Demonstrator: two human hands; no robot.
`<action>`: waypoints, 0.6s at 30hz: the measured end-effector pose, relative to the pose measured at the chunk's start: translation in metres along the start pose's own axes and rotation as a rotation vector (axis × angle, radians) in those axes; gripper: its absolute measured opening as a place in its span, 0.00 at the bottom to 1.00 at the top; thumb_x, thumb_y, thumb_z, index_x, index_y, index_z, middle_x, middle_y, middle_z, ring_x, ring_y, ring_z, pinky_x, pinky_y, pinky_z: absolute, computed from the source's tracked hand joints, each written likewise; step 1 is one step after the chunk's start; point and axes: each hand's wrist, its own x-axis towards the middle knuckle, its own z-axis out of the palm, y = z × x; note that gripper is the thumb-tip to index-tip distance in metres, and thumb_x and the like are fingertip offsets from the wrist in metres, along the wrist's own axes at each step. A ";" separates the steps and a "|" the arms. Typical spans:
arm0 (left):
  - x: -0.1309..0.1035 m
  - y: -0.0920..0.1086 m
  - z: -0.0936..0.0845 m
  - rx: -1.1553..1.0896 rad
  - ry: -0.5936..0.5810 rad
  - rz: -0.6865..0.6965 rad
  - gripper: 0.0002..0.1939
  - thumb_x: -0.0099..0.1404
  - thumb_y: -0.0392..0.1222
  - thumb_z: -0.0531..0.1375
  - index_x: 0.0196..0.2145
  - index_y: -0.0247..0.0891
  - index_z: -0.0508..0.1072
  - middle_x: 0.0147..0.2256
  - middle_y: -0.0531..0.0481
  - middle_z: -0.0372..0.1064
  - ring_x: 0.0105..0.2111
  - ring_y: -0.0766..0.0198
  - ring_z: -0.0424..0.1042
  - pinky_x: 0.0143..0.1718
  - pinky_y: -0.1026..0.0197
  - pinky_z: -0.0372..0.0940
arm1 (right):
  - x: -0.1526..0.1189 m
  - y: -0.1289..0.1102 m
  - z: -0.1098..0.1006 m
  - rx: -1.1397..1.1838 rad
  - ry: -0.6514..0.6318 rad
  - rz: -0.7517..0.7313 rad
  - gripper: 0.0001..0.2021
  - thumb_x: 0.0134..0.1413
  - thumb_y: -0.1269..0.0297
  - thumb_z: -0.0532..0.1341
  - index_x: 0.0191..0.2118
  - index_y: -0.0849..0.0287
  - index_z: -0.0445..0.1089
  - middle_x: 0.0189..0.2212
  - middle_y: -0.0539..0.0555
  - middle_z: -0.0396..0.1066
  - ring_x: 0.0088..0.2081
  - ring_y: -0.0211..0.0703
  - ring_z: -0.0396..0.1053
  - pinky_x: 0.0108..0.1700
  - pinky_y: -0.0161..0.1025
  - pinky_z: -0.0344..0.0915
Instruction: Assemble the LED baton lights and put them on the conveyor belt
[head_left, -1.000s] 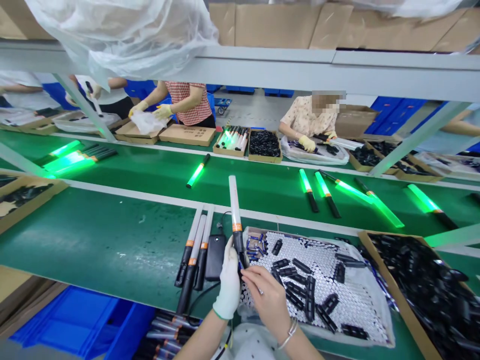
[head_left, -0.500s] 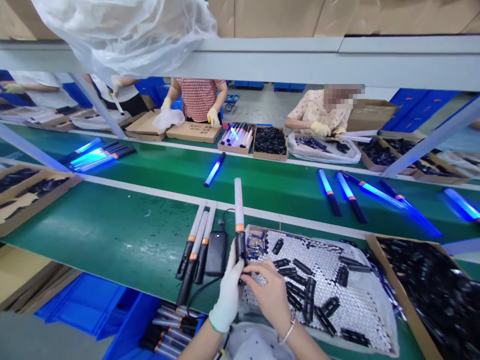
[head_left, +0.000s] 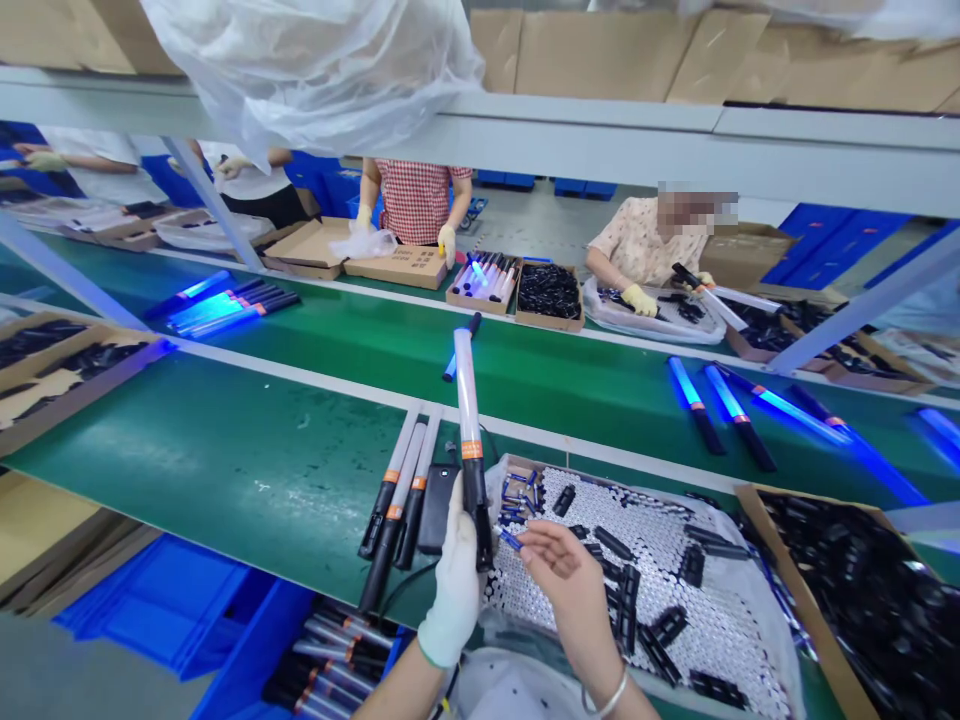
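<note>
My left hand (head_left: 452,590), in a white glove, is wrapped round the black handle of a light stick (head_left: 468,400) with an unlit white tube and an orange band. The stick stands almost upright, leaning left, its black end beside my palm. My bare right hand (head_left: 566,575) pinches a small blue battery (head_left: 510,538) at the fingertips, just right of the handle and apart from it. Beneath that hand lies a lined box of silver-ended batteries (head_left: 600,500) with black battery holders (head_left: 658,652) scattered on top. Several loose blue batteries (head_left: 519,490) lie in its upper left corner.
Three unlit light sticks (head_left: 394,505) and a black power bank (head_left: 435,505) lie to the left. A carton of black parts (head_left: 862,580) stands right. Lit blue sticks (head_left: 727,395) lie on the green belt (head_left: 360,350); co-workers (head_left: 420,205) work beyond. A shelf (head_left: 600,140) crosses overhead.
My right hand has moved right, away from the stick's handle, and the blue battery now shows at its fingertips. The stick has tilted left in my left hand. The view has shifted slightly.
</note>
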 end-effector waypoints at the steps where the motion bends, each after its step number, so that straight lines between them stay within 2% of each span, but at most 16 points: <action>1: 0.000 0.003 -0.001 0.022 -0.007 -0.005 0.36 0.68 0.63 0.47 0.68 0.44 0.49 0.68 0.53 0.42 0.67 0.62 0.43 0.68 0.61 0.38 | 0.001 0.001 -0.001 0.010 -0.002 0.012 0.15 0.52 0.60 0.67 0.44 0.62 0.71 0.36 0.58 0.75 0.39 0.43 0.75 0.42 0.37 0.74; 4: 0.000 0.013 -0.002 0.112 -0.043 -0.031 0.36 0.67 0.62 0.49 0.67 0.43 0.52 0.68 0.53 0.42 0.68 0.63 0.41 0.68 0.64 0.40 | 0.006 0.001 0.000 0.010 0.011 -0.010 0.16 0.52 0.59 0.67 0.45 0.61 0.71 0.37 0.58 0.74 0.39 0.43 0.74 0.43 0.37 0.74; 9: 0.002 0.022 -0.004 0.166 -0.114 -0.030 0.37 0.68 0.62 0.49 0.67 0.39 0.53 0.67 0.49 0.43 0.68 0.61 0.40 0.68 0.61 0.42 | 0.019 -0.003 0.003 -0.004 0.021 -0.095 0.18 0.54 0.58 0.65 0.49 0.60 0.70 0.37 0.57 0.73 0.36 0.40 0.73 0.35 0.33 0.72; 13: 0.007 0.016 -0.006 0.152 -0.121 -0.017 0.36 0.68 0.61 0.47 0.65 0.37 0.57 0.67 0.47 0.44 0.68 0.60 0.40 0.68 0.59 0.42 | 0.025 -0.011 0.001 -0.072 -0.047 -0.127 0.17 0.57 0.58 0.63 0.50 0.60 0.71 0.41 0.59 0.73 0.41 0.43 0.73 0.42 0.37 0.73; 15: 0.010 0.012 -0.006 0.098 -0.133 -0.004 0.34 0.70 0.60 0.46 0.66 0.39 0.55 0.67 0.49 0.43 0.68 0.61 0.40 0.69 0.59 0.40 | 0.026 -0.017 0.003 -0.117 -0.081 -0.162 0.16 0.59 0.60 0.62 0.51 0.59 0.71 0.41 0.58 0.74 0.43 0.43 0.73 0.45 0.38 0.73; 18: 0.014 0.004 -0.003 -0.001 -0.166 0.021 0.31 0.71 0.57 0.45 0.67 0.42 0.53 0.67 0.50 0.43 0.67 0.63 0.42 0.69 0.59 0.39 | 0.025 -0.026 0.013 -0.240 -0.124 -0.229 0.14 0.61 0.62 0.59 0.50 0.59 0.71 0.41 0.57 0.74 0.42 0.43 0.73 0.44 0.39 0.73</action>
